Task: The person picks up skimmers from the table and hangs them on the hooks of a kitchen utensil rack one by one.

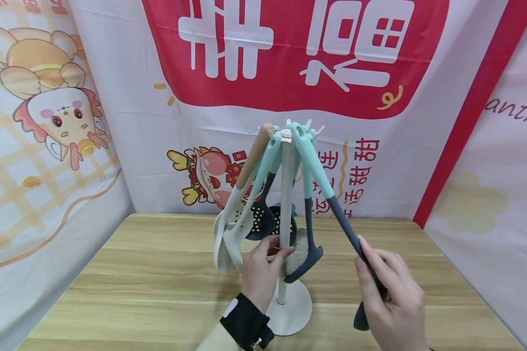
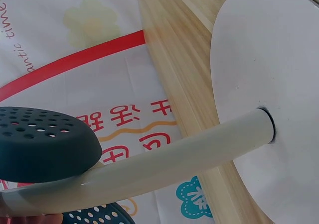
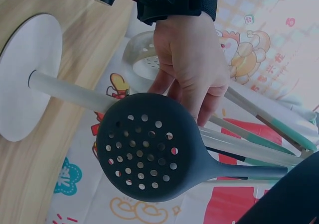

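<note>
A white utensil stand [image 1: 285, 195] rises from a round base, its hooks hung with kitchen utensils. My left hand [image 1: 261, 273] grips the pole low down between thumb and fingers. My right hand [image 1: 393, 297] holds a dark utensil [image 1: 344, 226] with a mint handle by its lower shaft, swung out to the right. The handle's top is still at the hooks; its dark end is partly hidden by the fingers, so the kind is unclear. Between the hands hangs a dark perforated skimmer [image 3: 142, 154], in front of the left hand in the right wrist view.
On the stand's left hang pale utensils, one with a wooden handle [image 1: 251, 161]. A dark slotted utensil [image 1: 261, 219] hangs behind them. The stand's base [image 1: 296, 314] sits on a wood-grain table [image 1: 158, 273]. Printed cloth [image 1: 131, 97] encloses the back and sides.
</note>
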Motion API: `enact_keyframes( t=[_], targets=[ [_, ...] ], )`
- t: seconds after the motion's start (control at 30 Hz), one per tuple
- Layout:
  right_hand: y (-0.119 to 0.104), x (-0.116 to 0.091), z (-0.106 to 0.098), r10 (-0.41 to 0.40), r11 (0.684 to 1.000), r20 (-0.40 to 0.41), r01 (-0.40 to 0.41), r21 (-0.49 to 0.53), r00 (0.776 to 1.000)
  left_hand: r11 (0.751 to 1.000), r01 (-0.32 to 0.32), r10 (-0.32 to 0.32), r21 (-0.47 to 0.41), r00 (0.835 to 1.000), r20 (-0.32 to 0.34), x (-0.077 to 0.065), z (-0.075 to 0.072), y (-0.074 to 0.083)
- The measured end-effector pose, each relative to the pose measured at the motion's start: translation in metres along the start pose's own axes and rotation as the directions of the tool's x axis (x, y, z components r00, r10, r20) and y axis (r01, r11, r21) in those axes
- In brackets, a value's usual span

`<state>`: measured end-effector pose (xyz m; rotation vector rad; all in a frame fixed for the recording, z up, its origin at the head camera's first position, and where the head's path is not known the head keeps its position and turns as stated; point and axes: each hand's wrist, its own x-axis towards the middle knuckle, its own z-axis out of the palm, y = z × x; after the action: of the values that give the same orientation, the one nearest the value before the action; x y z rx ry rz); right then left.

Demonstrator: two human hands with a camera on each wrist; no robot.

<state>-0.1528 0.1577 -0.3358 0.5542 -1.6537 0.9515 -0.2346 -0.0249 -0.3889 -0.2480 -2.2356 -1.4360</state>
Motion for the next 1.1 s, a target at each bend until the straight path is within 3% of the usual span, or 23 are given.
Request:
enact_keyframes(
  t=[0.27,0.77,1.1],
  targets=[
    [-0.003,0.000,0.000,0.032,0.999,0.040,-0.030,-0.045,0.999,1.000,-0.005,0.005,0.011,1.000,0.002,0.000,0.000,0.000],
    [-0.008,-0.002,0.002,-0.023,0.999,0.016,0.024,-0.032,1.000,0.999,-0.040,0.040,0.013,0.999,-0.003,0.000,-0.001,-0.001],
    [-0.011,-0.008,0.003,0.057,0.995,0.085,-0.050,-0.089,0.995,1.000,-0.021,0.021,0.017,1.000,0.001,-0.001,0.000,-0.001]
  ],
)
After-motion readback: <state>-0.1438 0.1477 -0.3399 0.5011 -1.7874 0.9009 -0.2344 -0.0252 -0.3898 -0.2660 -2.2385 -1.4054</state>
